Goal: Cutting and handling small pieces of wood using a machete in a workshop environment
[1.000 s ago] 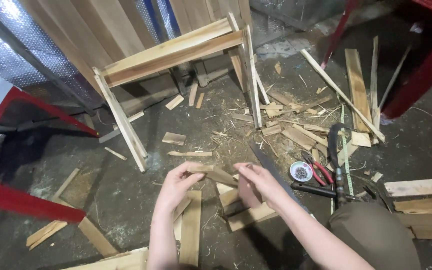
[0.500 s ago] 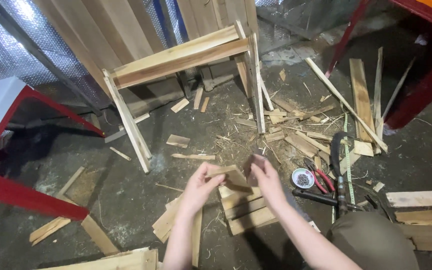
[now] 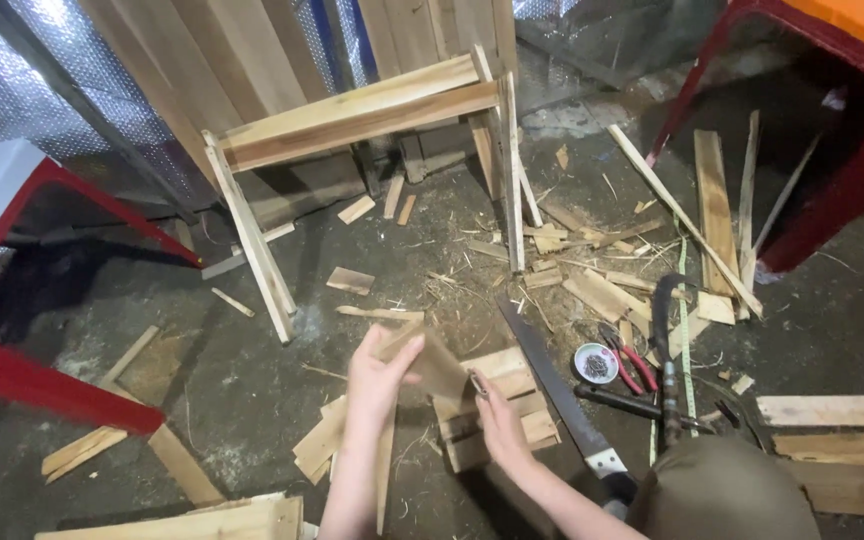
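Head view: I note the left hand (image 3: 380, 375) has lifted a thin flat brown wood offcut (image 3: 430, 362), grip clamped on its edge. Right hand (image 3: 497, 415), fingers loosely apart, has dropped onto the pale stacked boards (image 3: 507, 400) just below the offcut.

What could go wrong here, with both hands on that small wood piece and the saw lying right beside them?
The long flat saw blade lies bare right beside the right hand; a sideways reach might brush its edge. The thin brown wood piece held with the left hand looks rough-cut, so splinters seem likely on bare skin. The small round tin of nails sits among scraps and may tip.
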